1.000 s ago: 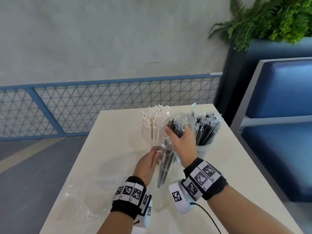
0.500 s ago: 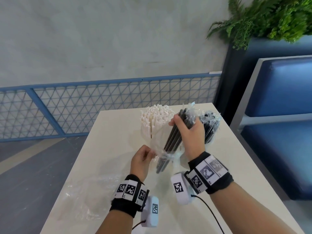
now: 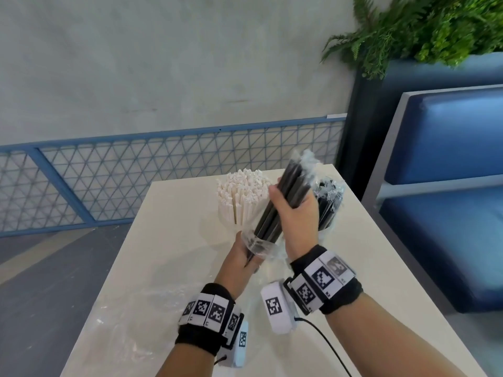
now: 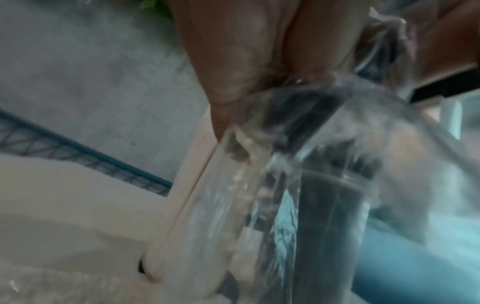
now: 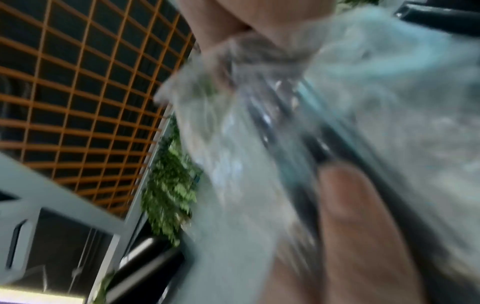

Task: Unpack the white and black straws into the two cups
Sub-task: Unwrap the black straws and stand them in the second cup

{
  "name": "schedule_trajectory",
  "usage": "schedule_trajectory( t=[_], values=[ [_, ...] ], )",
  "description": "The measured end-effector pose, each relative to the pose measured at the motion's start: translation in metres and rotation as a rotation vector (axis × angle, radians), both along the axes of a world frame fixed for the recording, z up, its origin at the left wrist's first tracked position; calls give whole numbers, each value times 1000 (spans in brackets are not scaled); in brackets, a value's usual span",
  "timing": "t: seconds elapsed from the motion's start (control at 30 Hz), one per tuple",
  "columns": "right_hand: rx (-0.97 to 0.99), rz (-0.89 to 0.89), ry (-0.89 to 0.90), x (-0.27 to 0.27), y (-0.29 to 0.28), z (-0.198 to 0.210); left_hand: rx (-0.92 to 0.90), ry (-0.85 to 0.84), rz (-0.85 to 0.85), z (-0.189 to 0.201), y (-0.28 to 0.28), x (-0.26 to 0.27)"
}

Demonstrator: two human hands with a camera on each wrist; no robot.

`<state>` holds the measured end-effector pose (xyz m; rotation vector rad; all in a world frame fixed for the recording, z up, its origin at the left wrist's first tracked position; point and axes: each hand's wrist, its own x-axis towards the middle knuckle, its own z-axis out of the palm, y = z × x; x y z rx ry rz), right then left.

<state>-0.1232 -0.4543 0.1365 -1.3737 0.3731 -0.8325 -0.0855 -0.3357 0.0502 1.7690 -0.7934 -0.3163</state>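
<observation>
A bundle of black straws slants up over the table, its lower end still inside a clear plastic bag. My right hand grips the bundle near its upper part. My left hand pinches the bag at the bundle's lower end. Behind them stands a cup of white straws, and to its right a cup of black straws, partly hidden by my right hand. The left wrist view shows my fingers on the crumpled plastic bag. The right wrist view is blurred, with plastic and dark straws.
An empty clear plastic bag lies on the cream table at the near left. A blue mesh railing runs behind the table. A blue bench and a dark planter with ferns stand at the right.
My right hand has lifted the black straw bundle up and out, so most of it now stands clear of the bag. My left hand kept hold of the bag's lower end.
</observation>
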Motion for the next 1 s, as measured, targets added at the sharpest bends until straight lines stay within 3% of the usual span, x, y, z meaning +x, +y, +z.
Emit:
schedule_trajectory(
  t=[0.13, 0.27, 0.53, 0.77, 1.0],
  values=[
    [61, -113, -134, 3, -23, 31, 14, -22, 130, -9, 4, 5],
    [-16, -213, -227, 3, -43, 55, -55, 107, 332, -9, 4, 2],
    [-98, -388, -233, -3, -67, 71, -9, 128, 403, -5, 8, 0],
    [-280, -194, 32, 9, -51, 28, -198, 168, 471, 4, 4, 0],
    [-299, 102, 520, 23, -49, -43, -277, 141, 464, 11, 10, 1]
  ],
)
